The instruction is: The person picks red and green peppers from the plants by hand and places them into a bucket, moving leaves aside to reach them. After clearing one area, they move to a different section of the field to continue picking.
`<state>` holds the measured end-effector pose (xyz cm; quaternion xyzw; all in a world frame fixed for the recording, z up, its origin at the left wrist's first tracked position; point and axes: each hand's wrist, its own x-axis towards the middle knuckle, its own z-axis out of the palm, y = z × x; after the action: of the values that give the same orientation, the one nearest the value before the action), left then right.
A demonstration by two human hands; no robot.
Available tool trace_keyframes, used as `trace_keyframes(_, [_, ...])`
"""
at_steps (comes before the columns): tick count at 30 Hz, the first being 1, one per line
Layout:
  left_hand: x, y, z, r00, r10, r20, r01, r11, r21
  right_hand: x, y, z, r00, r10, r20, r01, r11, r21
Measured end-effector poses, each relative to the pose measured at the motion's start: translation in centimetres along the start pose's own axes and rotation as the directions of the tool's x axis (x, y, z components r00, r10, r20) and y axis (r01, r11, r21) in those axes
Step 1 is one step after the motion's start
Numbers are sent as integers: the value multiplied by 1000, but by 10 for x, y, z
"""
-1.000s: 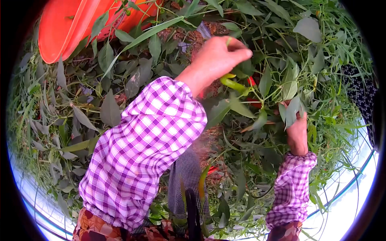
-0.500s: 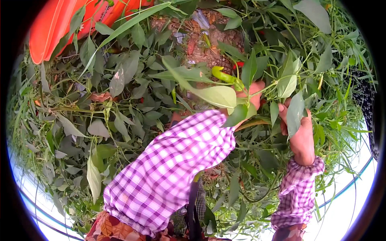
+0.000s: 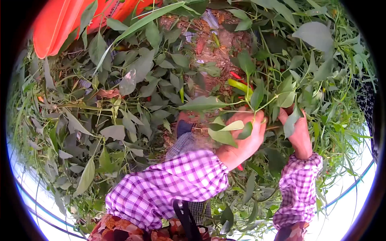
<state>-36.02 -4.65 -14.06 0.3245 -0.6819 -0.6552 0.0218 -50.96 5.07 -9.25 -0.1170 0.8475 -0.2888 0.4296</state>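
My left hand (image 3: 246, 136), in a purple checked sleeve (image 3: 173, 184), is in the middle of a chili plant with its fingers curled by a leafy stem (image 3: 265, 105). Leaves cover part of it, so what it grips is hidden. Just beyond the fingers hangs a yellow-green chili pepper (image 3: 240, 86), with red chili peppers (image 3: 235, 75) beside it. A red tip (image 3: 240, 167) shows below the hand. My right hand (image 3: 299, 134) is to the right, its fingers bent and partly behind a leaf (image 3: 292, 123); I cannot make out what they hold.
An orange-red plastic container (image 3: 60, 30) lies at the upper left. Bare soil (image 3: 225, 42) with dry litter shows between the plants. Another green chili (image 3: 181, 93) hangs left of centre. Dense leaves and grass surround both hands. Dark speckled material (image 3: 366, 96) is at the right edge.
My left hand has moved nearer my body and out from under the leaves, so more of it shows. The yellow-green chili has shifted lower and right. My right hand has barely moved.
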Motion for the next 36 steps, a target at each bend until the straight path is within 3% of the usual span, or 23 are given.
trace_keyframes(1, [1,18,-3,997,-17,-71,9,994,-107,0,-10,5,997,-67,28,72,966,-250])
trace_keyframes(5, [-8,28,-12,999,-54,-11,53,996,-73,-6,-50,23,909,394,-137,-403,914,-45])
trace_keyframes(6, [-11,28,-11,994,-104,17,103,994,33,-6,-32,15,935,335,-116,-343,938,-56])
trace_keyframes(7, [-13,19,5,975,-216,58,223,954,-202,-3,-17,13,998,21,-57,-32,978,-207])
trace_keyframes(8, [-14,1,31,943,-310,124,333,844,-420,3,-23,19,998,69,4,-59,880,-471])
trace_keyframes(10, [-15,24,0,705,-471,530,703,563,-435,12,26,5,998,-36,-52,1,828,-561])
trace_keyframes(13, [-56,11,-5,626,-412,662,758,519,-394,24,65,-13,957,-204,-208,96,894,-437])
trace_keyframes(14, [-53,-7,-10,695,-459,553,710,558,-429,25,62,-12,943,-264,-202,193,930,-313])
trace_keyframes(15, [-40,-29,-19,752,-493,437,658,603,-452,15,41,-9,890,-347,-297,133,818,-560])
trace_keyframes(16, [-27,-55,-25,812,-478,336,583,699,-415,15,40,-17,931,-191,-312,71,931,-359])
trace_keyframes(17, [-10,-78,-33,867,-443,229,498,788,-361,18,37,-32,968,-133,-215,26,899,-438])
trace_keyframes(18, [7,-92,-46,889,-404,215,447,868,-217,21,33,-46,991,-72,-115,2,855,-519])
trace_keyframes(19, [23,-102,-52,908,-363,208,383,921,-66,22,32,-40,990,-98,-99,67,958,-279])
trace_keyframes(21, [52,-100,-49,891,-396,223,395,917,53,16,24,-35,988,-55,-147,6,950,-312])
trace_keyframes(22, [71,-83,-49,790,-511,338,492,858,147,14,19,-31,991,-32,-132,-5,963,-270])
trace_keyframes(23, [71,-83,-30,916,-372,151,339,918,208,11,12,-30,994,-10,-112,-16,973,-229])
trace_keyframes(25, [87,-106,7,961,-195,198,80,876,476,9,7,-31,997,9,-82,-25,980,-198])
trace_keyframes(28, [108,-143,56,935,-291,203,290,956,37,1,15,-28,976,-148,-159,141,989,-54])
trace_keyframes(30, [114,-152,73,888,-285,361,428,797,-426,8,0,-25,987,-148,-55,146,988,-44])
trace_keyframes(32, [116,-189,108,903,-186,387,399,35,-916,8,0,-32,994,-110,15,110,994,-7])
trace_keyframes(33, [115,-216,125,919,-145,367,280,-415,-866,8,0,-35,995,-90,49,90,996,10])
trace_keyframes(34, [117,-242,130,879,-93,467,380,-455,-806,10,1,-36,997,-47,59,44,998,46])
trace_keyframes(36, [116,-257,111,979,159,124,56,374,-926,8,18,-39,994,-109,16,109,994,26])
